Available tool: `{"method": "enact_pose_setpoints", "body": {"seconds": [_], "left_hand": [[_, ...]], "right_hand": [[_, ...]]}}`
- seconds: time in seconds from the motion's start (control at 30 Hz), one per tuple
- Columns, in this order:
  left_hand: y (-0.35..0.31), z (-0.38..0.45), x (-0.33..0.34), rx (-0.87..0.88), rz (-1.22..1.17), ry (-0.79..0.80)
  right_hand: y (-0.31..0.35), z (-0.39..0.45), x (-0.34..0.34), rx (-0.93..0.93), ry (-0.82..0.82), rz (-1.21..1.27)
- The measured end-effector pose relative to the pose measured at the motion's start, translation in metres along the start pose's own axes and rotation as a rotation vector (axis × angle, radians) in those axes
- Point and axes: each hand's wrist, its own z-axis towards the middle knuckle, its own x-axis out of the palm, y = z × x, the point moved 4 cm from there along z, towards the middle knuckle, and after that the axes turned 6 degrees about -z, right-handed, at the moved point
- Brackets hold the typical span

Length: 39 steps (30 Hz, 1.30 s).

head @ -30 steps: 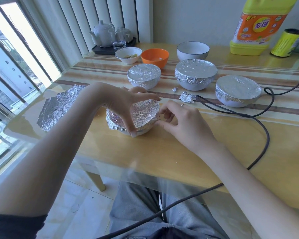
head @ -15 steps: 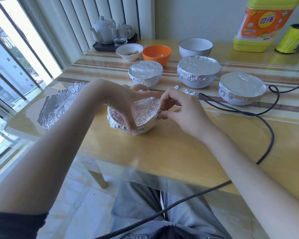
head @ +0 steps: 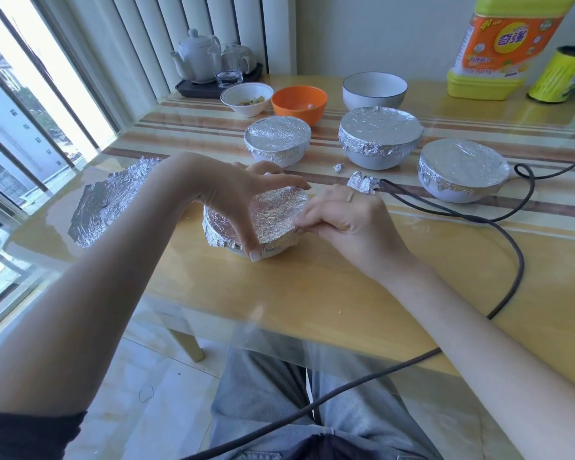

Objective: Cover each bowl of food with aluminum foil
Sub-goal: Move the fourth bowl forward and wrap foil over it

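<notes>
Fingers (head: 246, 224) of both hands curled round the foil-covered bowl (head: 276, 217), right fingertips (head: 304, 222) pinching its rim.

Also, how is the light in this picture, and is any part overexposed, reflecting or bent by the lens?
Head view: daylight enters from the window on the left, where the outside is washed out; the glossy table reflects pale glare near that edge; the foil and the covered bowl sparkle; the window bars lean and curve from wide-angle distortion; both hands look sharp.
</notes>
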Motion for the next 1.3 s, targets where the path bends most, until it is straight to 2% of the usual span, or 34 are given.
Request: {"method": "enact_pose_setpoints", "body": {"seconds": [0.13, 0.33, 0.5, 0.63, 0.8, 0.87, 1.03, 1.17, 1.3], "left_hand": [[0.0, 0.0, 0.0, -0.002, 0.001, 0.0], [0.0, 0.0, 0.001, -0.009, 0.009, -0.002], [0.002, 0.001, 0.0, -0.008, 0.018, -0.018], [0.002, 0.001, 0.0, -0.013, 0.024, -0.017], [0.001, -0.001, 0.0, -0.02, 0.022, -0.009], [0.001, -0.001, 0.0, -0.016, 0.008, -0.012], [0.002, 0.001, 0.0, -0.003, -0.004, -0.005], [0.002, 0.001, 0.0, -0.003, -0.013, -0.007], [0.0, 0.0, 0.0, -0.007, -0.015, -0.014]], "right_hand": [[-0.003, 0.001, 0.003, 0.031, 0.036, 0.009], [-0.003, 0.013, 0.0, -0.04, 0.149, -0.024], [0.001, 0.009, 0.002, -0.113, 0.157, -0.082], [0.001, -0.001, -0.005, -0.075, 0.133, -0.088], [0.016, 0.0, 0.002, -0.348, 0.029, -0.328], [0.014, 0.0, 0.001, -0.398, 0.024, -0.356], [0.007, -0.005, 0.003, -0.315, 0.067, -0.372], [0.011, -0.003, 0.004, -0.341, 0.015, -0.382], [0.014, -0.005, 0.004, -0.328, 0.047, -0.394]]}}
